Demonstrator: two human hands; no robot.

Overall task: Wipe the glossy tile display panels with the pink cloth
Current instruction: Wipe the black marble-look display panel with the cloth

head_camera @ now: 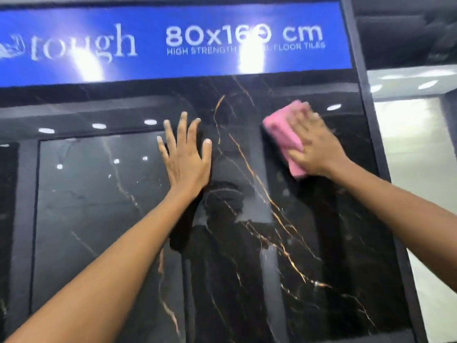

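Head view: the folded pink cloth [284, 134] lies pressed flat on the upper right of the glossy black marble-look tile panel with gold veins [247, 219], just beneath the blue banner sign [173, 40]. The right hand [314, 147] covers the cloth with fingers spread nearly straight, pushing rather than pinching. The left hand [186, 154] rests open, palm flat, on the panel near its middle, holding nothing. Wiping well likely means even pressure, overlapping strokes into the dark frame [371, 134] edge, then cleaning off the left palm's mark.
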